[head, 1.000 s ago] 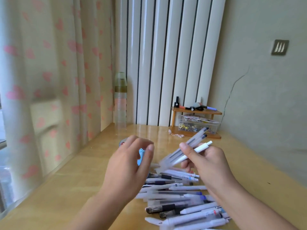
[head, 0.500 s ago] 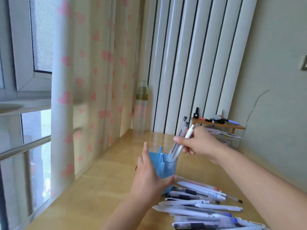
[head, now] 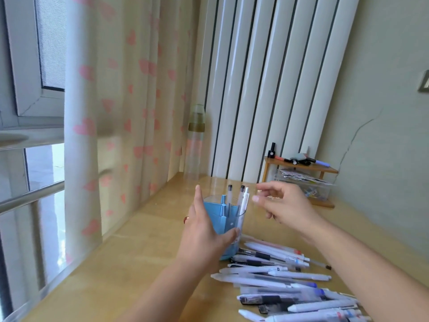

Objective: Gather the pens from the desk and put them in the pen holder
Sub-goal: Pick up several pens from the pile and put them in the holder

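Note:
A clear pen holder point(head: 228, 223) with a blue divider stands on the wooden desk point(head: 130, 266). Three pens point(head: 241, 203) stand upright inside it, two frosted with dark caps and one white. My left hand point(head: 203, 233) wraps the holder's near left side, thumb across its front. My right hand point(head: 284, 206) hovers just right of the holder with relaxed, spread fingers and holds nothing. A pile of several white and frosted pens point(head: 283, 282) lies on the desk in front of and to the right of the holder.
A tall clear bottle point(head: 196, 145) stands at the back by the heart-print curtain point(head: 120, 112). A small wooden shelf point(head: 301, 167) with markers on top and a clear box under it sits at the back right. White radiator pipes point(head: 267, 89) rise behind the desk.
My right hand has let go of the pens it carried; they now stand in the holder, and the hand has drawn back to the right. My left hand stays on the holder.

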